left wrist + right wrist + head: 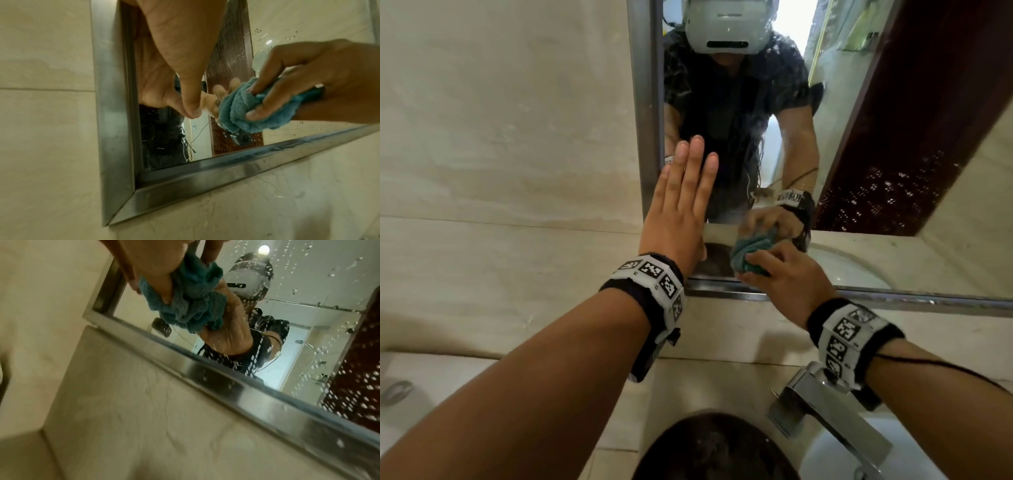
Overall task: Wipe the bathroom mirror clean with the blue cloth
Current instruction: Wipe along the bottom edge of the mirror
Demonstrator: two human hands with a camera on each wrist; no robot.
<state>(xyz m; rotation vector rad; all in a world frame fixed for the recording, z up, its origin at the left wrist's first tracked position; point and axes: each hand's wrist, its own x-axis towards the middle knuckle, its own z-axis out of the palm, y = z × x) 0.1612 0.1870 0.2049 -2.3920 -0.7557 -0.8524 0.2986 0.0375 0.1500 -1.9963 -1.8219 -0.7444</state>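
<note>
A metal-framed bathroom mirror (859, 113) hangs on the tiled wall, its glass (320, 288) speckled with water drops. My right hand (787, 274) grips a bunched blue cloth (751, 253) and presses it against the glass near the lower left corner. The cloth (252, 107) shows between curled fingers (265, 112) in the left wrist view, and the cloth (191, 300) also fills the right wrist view. My left hand (681, 202) lies flat with straight fingers against the mirror's left frame (111, 100) and the wall beside it.
A chrome tap (822, 407) and a white basin (859, 455) sit below my right wrist. The mirror's bottom frame (236, 382) runs above beige tiles (500, 144). A dark brown door (935, 113) shows in the reflection. Dark hair (715, 448) appears at the bottom edge.
</note>
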